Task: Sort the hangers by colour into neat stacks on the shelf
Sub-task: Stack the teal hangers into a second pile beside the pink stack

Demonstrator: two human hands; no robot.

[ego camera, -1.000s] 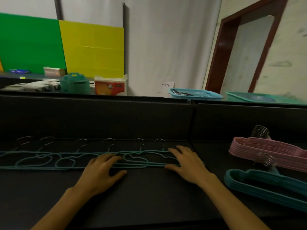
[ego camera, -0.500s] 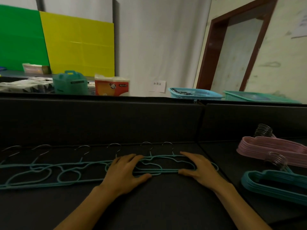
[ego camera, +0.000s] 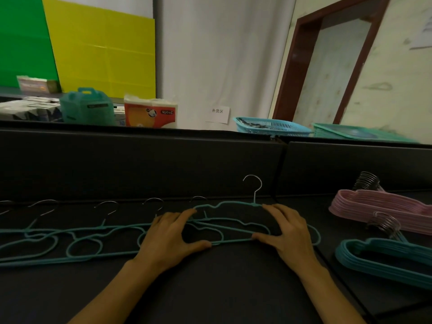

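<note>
Several thin teal hangers [ego camera: 70, 239] lie overlapping in a row on the dark shelf [ego camera: 210, 288], hooks pointing away from me. My left hand [ego camera: 173, 237] and my right hand [ego camera: 288, 232] grip the rightmost teal hanger [ego camera: 233, 203], thumbs at its lower bar and fingers over its upper bar. Its far side is tilted up, and its metal hook stands up against the back panel. To the right sits a stack of pink hangers [ego camera: 383, 206], with a stack of teal hangers [ego camera: 383, 258] in front of it.
A black back panel [ego camera: 140, 164] closes off the shelf behind, with a seam [ego camera: 279, 169] to the right section. Beyond it stand a teal box [ego camera: 86, 108], a tissue pack [ego camera: 150, 113], a blue basket [ego camera: 273, 127] and a green basket [ego camera: 355, 133].
Both hands slid right along the row onto the rightmost teal hanger and took hold of it. Its hook end has lifted off the shelf. The view shifted right.
</note>
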